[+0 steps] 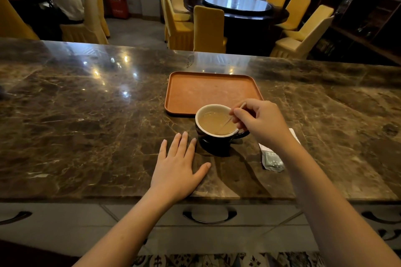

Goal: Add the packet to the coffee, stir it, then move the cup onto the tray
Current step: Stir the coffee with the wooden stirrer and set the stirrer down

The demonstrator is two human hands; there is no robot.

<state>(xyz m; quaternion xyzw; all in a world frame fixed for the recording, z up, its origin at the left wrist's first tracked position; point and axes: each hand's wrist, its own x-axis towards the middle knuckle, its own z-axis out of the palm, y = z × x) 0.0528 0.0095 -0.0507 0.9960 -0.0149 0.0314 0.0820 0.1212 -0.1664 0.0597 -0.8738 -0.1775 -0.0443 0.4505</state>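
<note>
right hand grip pinched on stirrer, tip dipped in cup just below; left hand released, flat on counter.

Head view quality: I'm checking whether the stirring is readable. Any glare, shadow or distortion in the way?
Head view: glare spots sit on the marble counter left of the tray, away from the cup; the stirrer looks thin and faint; the right hand shadows the packet; wide-angle bending curves the counter's edges.
</note>
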